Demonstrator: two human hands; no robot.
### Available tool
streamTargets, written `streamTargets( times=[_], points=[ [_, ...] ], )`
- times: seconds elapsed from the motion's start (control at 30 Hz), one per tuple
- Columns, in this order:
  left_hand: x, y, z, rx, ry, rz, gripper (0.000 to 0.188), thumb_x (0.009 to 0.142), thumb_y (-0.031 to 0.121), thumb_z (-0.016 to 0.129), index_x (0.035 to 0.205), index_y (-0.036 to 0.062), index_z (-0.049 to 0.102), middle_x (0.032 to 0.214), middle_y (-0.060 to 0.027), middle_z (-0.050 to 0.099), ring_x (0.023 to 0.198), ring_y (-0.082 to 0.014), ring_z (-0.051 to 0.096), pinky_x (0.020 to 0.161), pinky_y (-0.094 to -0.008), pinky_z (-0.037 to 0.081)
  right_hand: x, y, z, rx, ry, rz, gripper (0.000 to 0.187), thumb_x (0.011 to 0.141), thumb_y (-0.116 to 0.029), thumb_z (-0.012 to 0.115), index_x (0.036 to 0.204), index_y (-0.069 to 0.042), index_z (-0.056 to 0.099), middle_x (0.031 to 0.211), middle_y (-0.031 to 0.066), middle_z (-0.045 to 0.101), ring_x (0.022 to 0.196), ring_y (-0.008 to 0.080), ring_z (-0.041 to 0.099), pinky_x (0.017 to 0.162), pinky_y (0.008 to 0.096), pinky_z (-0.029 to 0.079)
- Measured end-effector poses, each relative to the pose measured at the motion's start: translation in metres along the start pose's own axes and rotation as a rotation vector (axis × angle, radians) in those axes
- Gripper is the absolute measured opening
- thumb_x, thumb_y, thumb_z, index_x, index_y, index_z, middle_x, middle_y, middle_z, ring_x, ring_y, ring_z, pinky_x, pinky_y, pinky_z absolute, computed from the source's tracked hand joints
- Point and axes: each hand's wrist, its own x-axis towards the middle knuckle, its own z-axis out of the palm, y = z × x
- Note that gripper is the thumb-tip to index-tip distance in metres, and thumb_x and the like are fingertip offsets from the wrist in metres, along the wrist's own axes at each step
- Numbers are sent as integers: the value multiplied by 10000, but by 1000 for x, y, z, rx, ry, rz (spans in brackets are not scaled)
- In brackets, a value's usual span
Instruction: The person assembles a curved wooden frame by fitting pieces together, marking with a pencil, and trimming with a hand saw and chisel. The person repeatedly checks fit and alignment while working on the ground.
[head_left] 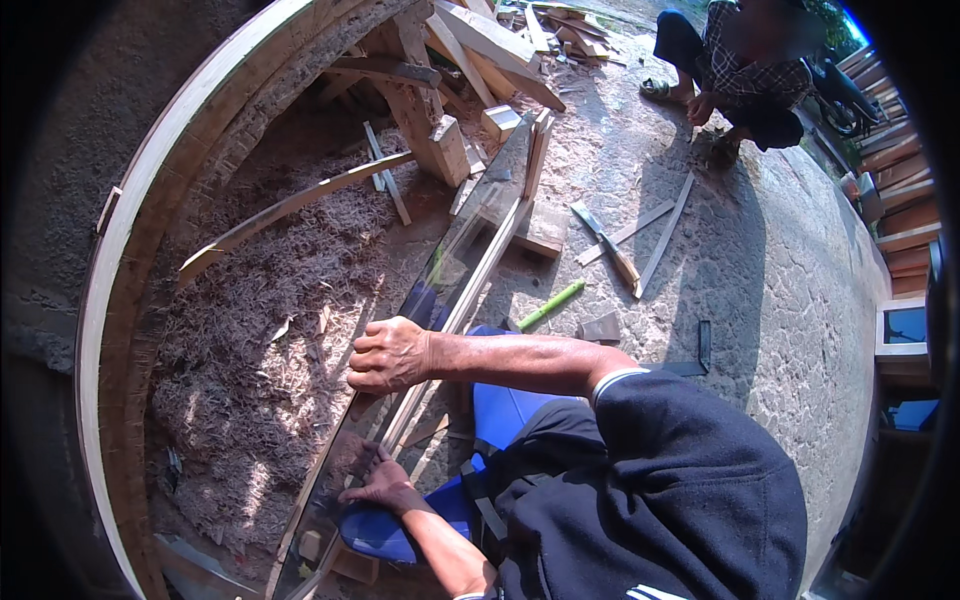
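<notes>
A long, narrow glass pane (pixel 325 495) runs slantwise from the lower left up to the centre, dark and glossy enough to mirror a hand. Pale wooden strips (pixel 478 282) lie along its right side. My right hand (pixel 392 355) is closed, its fingers curled over the pane's far left edge. Nearer to me, my left hand (pixel 384 486) rests on the pane's right side, thumb and fingers spread apart. Beneath my arms is a blue plastic seat (pixel 505 412). The pane's upper end reaches a wooden block (pixel 540 228).
Wood shavings (pixel 270 370) heap up left of the pane, inside a curved wooden rim (pixel 105 390). On the ground to the right lie a wooden-handled blade (pixel 612 252), a green stick (pixel 550 305) and a metal square (pixel 704 345). A person (pixel 745 85) squats beyond, near scrap wood (pixel 575 35).
</notes>
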Motion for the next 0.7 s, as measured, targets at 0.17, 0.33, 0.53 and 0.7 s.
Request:
streamTargets(
  times=[0.17,0.33,0.53,0.7],
  points=[
    [4,3,-4,-49,49,-7,1296,591,775,819,1568,91,312,1586,-159,394,1416,-410,396,1161,-578,356,1,0,-2,-15,-14,-3,274,822,-391,681,745,-187,515,710,-53,532,728,136,595,640,312,475],
    [3,0,-3,39,-10,40,1314,605,794,800,1585,84,289,1597,-169,378,1409,-426,399,1163,-589,351,0,1,-1,-14,-43,-13,266,822,-393,680,752,-190,523,713,-55,533,729,135,595,645,308,471],
    [2,-1,2,54,51,52,1272,626,825,763,1563,71,349,1582,-171,413,1397,-426,424,1161,-584,354,0,1,2,7,0,0,299,817,-421,690,740,-185,523,701,-54,535,719,142,599,628,317,480],
    [6,1,-2,31,47,20,1281,618,827,765,1566,73,350,1572,-173,432,1415,-430,405,1168,-577,343,0,2,2,21,11,-10,293,818,-405,694,748,-182,517,707,-48,523,710,142,591,623,314,474]
  ],
)
